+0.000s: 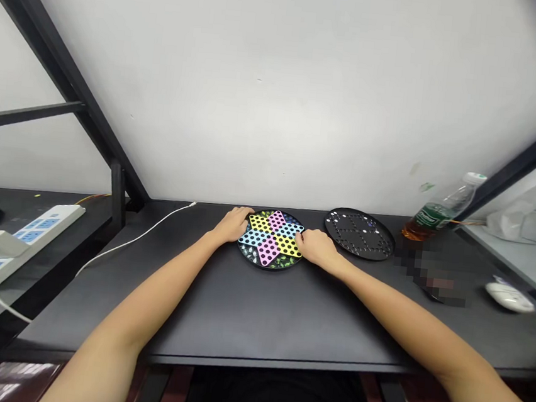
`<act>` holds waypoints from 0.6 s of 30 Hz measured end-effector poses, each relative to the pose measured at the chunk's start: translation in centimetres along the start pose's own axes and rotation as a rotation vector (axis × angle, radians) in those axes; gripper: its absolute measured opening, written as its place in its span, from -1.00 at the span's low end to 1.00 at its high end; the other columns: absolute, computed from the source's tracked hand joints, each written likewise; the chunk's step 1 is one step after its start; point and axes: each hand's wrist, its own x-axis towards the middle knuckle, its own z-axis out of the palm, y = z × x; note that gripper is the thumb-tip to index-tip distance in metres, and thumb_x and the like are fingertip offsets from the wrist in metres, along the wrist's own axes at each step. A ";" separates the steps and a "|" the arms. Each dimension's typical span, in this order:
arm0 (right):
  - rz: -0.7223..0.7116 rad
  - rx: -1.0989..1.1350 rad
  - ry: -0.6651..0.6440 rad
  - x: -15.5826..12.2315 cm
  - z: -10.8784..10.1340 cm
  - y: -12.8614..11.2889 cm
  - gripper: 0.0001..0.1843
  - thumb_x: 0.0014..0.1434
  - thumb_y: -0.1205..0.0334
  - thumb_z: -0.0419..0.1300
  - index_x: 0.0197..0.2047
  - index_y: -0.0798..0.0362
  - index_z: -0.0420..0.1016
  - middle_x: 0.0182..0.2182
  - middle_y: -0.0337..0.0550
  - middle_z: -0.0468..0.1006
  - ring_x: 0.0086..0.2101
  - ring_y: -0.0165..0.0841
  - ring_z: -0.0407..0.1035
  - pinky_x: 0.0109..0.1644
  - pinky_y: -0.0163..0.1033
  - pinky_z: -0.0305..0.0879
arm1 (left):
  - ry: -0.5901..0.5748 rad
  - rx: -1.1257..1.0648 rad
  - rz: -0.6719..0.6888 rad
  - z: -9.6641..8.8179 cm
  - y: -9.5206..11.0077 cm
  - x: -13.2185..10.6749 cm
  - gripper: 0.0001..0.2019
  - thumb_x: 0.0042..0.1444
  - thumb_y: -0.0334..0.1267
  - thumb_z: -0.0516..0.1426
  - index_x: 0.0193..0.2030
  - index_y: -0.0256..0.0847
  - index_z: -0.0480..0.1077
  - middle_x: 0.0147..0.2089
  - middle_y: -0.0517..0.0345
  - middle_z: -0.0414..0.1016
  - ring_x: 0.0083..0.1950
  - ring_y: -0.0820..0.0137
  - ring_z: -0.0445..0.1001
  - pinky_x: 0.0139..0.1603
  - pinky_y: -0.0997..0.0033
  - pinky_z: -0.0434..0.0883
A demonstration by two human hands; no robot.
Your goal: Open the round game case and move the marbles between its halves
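A round Chinese checkers board (271,236) lies on the dark desk, its star marked in pink, yellow and light blue with rows of holes. Marbles (285,263) sit in the black compartments between the star's points, green and whitish ones among them. On the board's left rim my left hand (233,224) is closed, thumb toward the star. My right hand (315,245) grips the opposite rim, its fingers curled at the edge. Parts of the rim are hidden beneath both hands.
Behind my right hand lies a round black board (359,234) with a few small pieces. Farther right are a drink bottle (442,208), a blurred-out item and a white mouse (509,295). A white cable (139,236) and power strip (28,235) are at left; a wall stands behind.
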 end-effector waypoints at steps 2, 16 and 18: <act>0.009 -0.004 0.009 -0.1 0.0 -0.1 -0.43 0.41 0.05 -0.15 -0.16 0.16 0.64 -0.16 0.22 0.63 -0.13 -0.06 0.53 -0.06 -0.14 0.36 | 0.002 0.005 0.001 0.0 -0.1 0.0 -0.52 0.19 -0.39 -0.09 0.24 -0.22 0.33 0.23 -0.03 0.43 0.22 0.13 0.35 0.30 0.09 0.30; 0.052 0.034 0.192 4.8 -3.0 7.7 -0.28 0.45 -0.13 -0.23 -0.23 0.16 0.63 -0.21 0.26 0.64 -0.12 -0.08 0.53 -0.02 -0.18 0.28 | 0.001 0.027 -0.016 0.0 0.0 0.1 -0.53 0.20 -0.37 -0.08 0.23 -0.21 0.33 0.22 -0.01 0.44 0.21 0.14 0.36 0.27 0.09 0.33; 0.162 0.008 0.178 6.2 -2.7 10.6 -0.32 0.43 -0.15 -0.17 -0.16 0.19 0.62 -0.15 0.31 0.62 -0.08 -0.03 0.52 -0.01 -0.13 0.29 | -0.001 0.024 -0.018 0.0 0.1 0.1 -0.53 0.20 -0.38 -0.08 0.23 -0.22 0.33 0.22 -0.01 0.44 0.22 0.14 0.36 0.28 0.10 0.32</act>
